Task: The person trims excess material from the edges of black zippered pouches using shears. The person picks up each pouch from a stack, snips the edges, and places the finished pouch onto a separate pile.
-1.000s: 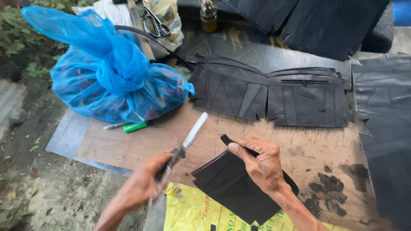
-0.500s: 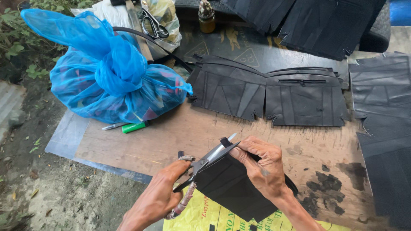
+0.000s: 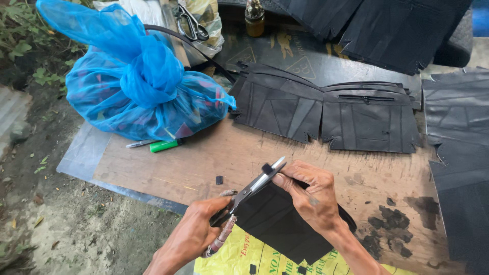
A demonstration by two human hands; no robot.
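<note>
brown board (image 3: 204, 163) outdoors; left hand (image 3: 196, 231) grips scissors (image 3: 252, 188), right hand (image 3: 310, 196) pinches black piece (image 3: 275, 219).

Worn wooden board (image 3: 204, 168) as the work surface

Upper left of the frame: a knotted blue net bag (image 3: 137, 86), with a green marker (image 3: 165, 145) just beside it. Upper centre: flat black stitched panels (image 3: 326, 109). Lower centre: a small black scrap (image 3: 219, 180) and a yellow printed sheet (image 3: 244, 254).
</note>
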